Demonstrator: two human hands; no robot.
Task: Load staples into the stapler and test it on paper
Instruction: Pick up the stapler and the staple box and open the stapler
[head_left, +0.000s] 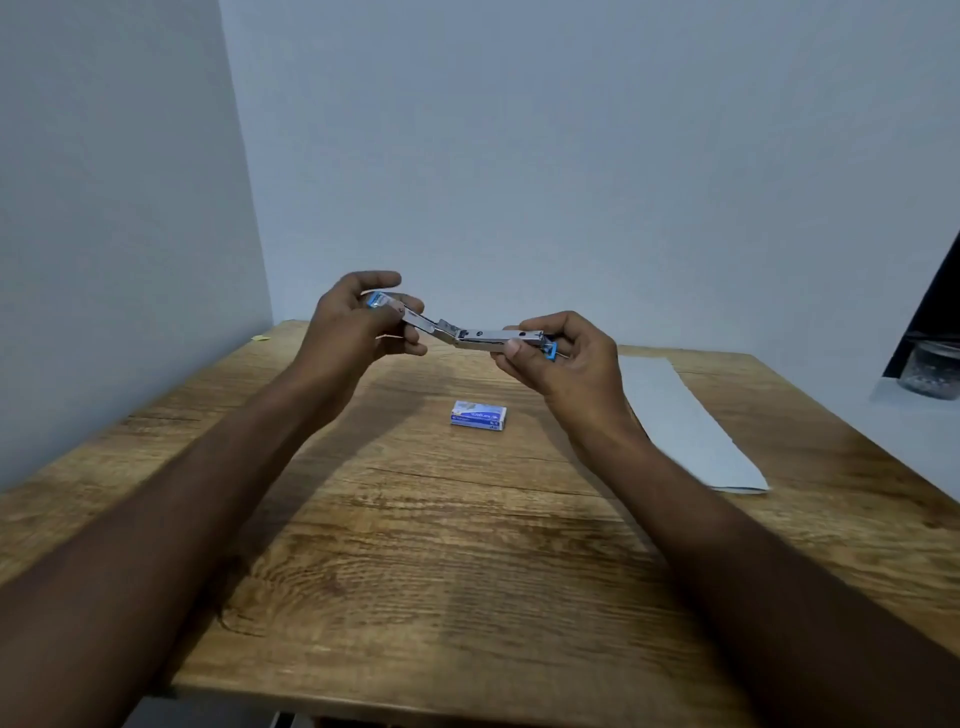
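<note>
A small metal stapler (457, 332) with blue end caps is swung wide open, almost flat, and held in the air above the wooden table (415, 519). My left hand (358, 327) grips its left half, and my right hand (561, 358) grips its right half. A small blue and white staple box (478, 415) lies on the table below the stapler, apart from both hands. A white sheet of paper (685, 421) lies flat on the table to the right, partly behind my right wrist.
Pale walls meet in a corner behind the table's far left. A clear jar (932, 371) stands on a white ledge at the far right, beside a dark object. A small yellow scrap (260, 338) lies at the table's back left edge.
</note>
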